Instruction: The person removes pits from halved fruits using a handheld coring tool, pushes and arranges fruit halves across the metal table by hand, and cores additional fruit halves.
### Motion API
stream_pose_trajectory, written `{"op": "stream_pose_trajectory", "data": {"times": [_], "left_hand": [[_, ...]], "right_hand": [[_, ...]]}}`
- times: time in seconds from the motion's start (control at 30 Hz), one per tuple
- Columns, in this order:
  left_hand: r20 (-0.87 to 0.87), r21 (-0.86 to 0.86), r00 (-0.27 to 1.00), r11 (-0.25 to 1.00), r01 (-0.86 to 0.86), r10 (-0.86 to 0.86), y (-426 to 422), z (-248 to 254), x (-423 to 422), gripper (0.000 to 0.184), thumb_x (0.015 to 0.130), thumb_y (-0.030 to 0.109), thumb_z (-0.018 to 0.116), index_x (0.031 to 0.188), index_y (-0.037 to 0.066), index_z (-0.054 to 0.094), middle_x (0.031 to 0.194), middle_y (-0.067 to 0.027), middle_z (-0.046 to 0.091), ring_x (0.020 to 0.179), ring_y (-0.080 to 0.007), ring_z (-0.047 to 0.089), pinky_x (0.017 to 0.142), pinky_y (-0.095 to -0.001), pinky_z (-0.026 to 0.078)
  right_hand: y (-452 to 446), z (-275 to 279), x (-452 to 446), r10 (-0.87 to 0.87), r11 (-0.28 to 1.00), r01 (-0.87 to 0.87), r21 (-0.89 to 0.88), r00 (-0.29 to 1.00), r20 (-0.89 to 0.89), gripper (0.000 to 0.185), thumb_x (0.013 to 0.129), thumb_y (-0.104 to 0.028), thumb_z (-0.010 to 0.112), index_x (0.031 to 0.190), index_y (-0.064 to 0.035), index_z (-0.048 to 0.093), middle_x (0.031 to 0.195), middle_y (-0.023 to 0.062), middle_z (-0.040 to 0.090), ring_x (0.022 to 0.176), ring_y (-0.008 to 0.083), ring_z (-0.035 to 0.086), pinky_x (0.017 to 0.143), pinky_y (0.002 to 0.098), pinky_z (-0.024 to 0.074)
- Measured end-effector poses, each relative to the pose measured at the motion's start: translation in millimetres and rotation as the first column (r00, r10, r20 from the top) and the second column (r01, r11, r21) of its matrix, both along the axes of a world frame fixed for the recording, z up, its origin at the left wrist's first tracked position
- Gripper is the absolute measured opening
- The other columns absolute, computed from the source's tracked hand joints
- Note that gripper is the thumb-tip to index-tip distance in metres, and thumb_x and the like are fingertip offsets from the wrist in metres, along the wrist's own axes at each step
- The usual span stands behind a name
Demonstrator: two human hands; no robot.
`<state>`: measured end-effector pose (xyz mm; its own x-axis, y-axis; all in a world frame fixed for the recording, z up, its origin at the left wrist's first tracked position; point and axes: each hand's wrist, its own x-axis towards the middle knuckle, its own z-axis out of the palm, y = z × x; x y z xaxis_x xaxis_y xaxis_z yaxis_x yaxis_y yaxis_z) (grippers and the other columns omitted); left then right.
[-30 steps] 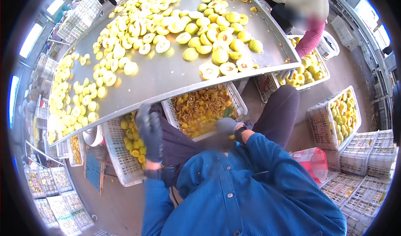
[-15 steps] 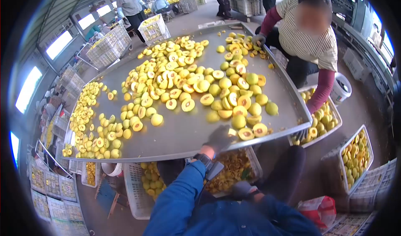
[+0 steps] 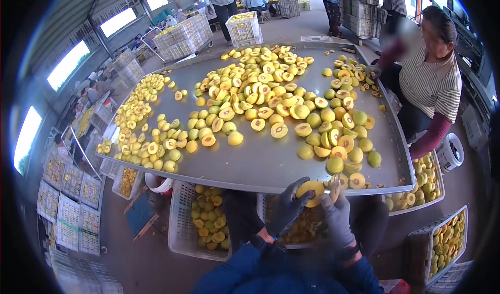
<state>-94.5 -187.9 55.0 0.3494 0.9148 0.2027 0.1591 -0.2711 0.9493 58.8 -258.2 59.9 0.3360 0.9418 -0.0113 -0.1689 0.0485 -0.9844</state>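
My left hand (image 3: pixel 287 206), in a dark glove, grips a yellow peach half (image 3: pixel 311 192) just off the front edge of a metal table (image 3: pixel 250 164). Close against that fruit is my right hand (image 3: pixel 337 216) in a grey glove, fingers closed on a small tool (image 3: pixel 327 191). Only a short pale, shiny bit of the tool shows; its shape is mostly hidden. Halved peaches (image 3: pixel 271 93) lie heaped across the table, many cut side up with reddish-brown centres. Several halves (image 3: pixel 357 180) rest near the edge beside my right hand.
A crate of peaches (image 3: pixel 208 218) stands below the table at left, and one with scraps (image 3: pixel 297 229) sits under my hands. A co-worker (image 3: pixel 432 80) sits at the right by another crate (image 3: pixel 424 187). A white bucket (image 3: pixel 450 153) stands behind.
My left hand has come back from the tabletop with a peach half. My right hand has risen from below to meet it. The view has shifted, and the co-worker's head has turned.
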Motion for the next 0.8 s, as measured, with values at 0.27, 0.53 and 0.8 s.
{"op": "stream_pose_trajectory", "data": {"times": [0.27, 0.53, 0.8], "left_hand": [[-0.205, 0.389, 0.973, 0.921, -0.022, 0.11, -0.9, -3.7, -26.7, 0.028, 0.1, 0.011, 0.047, 0.123, -0.002, 0.057, 0.113, -0.0222, 0.061, 0.107, -0.0364, 0.06, 0.096, -0.0409, 0.047], [0.55, -0.24, 0.803, 0.964, -0.111, 0.23, -19.5, -6.5, -29.1, 0.027, 0.105, 0.016, 0.044, 0.123, -0.001, 0.054, 0.115, -0.0122, 0.063, 0.105, -0.021, 0.061, 0.094, -0.0335, 0.051], [0.402, -0.202, 0.857, 0.944, -0.26, 0.322, -33.1, 49.5, -26.9, 0.046, 0.108, 0.036, 0.033, 0.12, -0.002, 0.055, 0.114, -0.0128, 0.063, 0.104, -0.0206, 0.061, 0.094, -0.0331, 0.05]], "right_hand": [[15.7, 47.0, -33.1, 0.134, 0.99, -0.137, -0.012, 0.982, -0.135, 0.035, 0.09, -0.015, 0.063, 0.118, 0.0043, 0.059, 0.085, 0.0053, 0.068, 0.061, 0.0071, 0.062, 0.05, 0.0179, 0.0467], [12.6, 61.3, -43.9, 0.153, 0.974, -0.16, -0.16, 0.987, -0.054, 0.026, 0.093, -0.018, 0.066, 0.11, -0.0001, 0.058, 0.088, 0.0028, 0.065, 0.077, 0.0122, 0.063, 0.065, 0.0294, 0.0517], [-18.9, 46.7, -66.9, -0.182, 0.974, -0.022, 0.223, 0.509, 0.842, 0.016, 0.088, -0.022, 0.068, 0.093, -0.0117, 0.056, 0.057, 0.0099, 0.056, 0.05, 0.0287, 0.062, 0.043, 0.039, 0.0464]]}}
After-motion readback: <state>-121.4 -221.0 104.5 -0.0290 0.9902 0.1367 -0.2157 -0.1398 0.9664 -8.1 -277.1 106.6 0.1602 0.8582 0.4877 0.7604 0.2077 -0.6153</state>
